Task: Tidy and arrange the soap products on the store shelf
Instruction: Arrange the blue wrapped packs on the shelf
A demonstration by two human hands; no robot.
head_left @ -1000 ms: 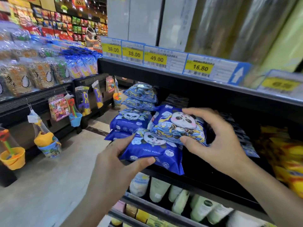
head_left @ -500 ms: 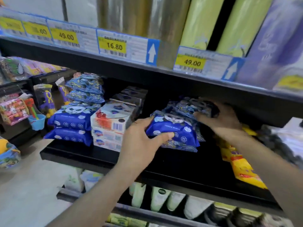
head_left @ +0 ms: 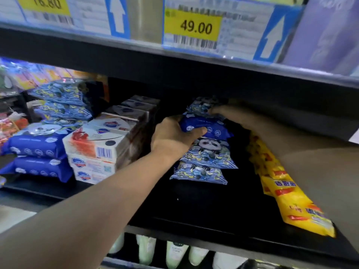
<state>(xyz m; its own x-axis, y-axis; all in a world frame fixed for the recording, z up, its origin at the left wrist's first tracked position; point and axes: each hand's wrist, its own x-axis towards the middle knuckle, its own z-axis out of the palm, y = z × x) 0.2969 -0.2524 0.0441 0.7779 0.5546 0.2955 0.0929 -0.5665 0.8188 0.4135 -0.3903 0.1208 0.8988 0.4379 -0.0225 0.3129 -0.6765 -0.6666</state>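
Both hands have pushed deeper into the shelf point(head_left: 194, 214) since before. Left hand point(head_left: 172, 136) grips the blue pack point(head_left: 211, 129) atop the stack; right hand point(head_left: 239, 117) probably pinches another behind it, too dark to tell. Next: square up the pile.

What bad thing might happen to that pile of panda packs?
The panda packs are soft and stacked unevenly, so the pile may slide forward as the left hand sets the blue pack on top. The right hand, reaching deep, might nudge the yellow packs off the shelf.
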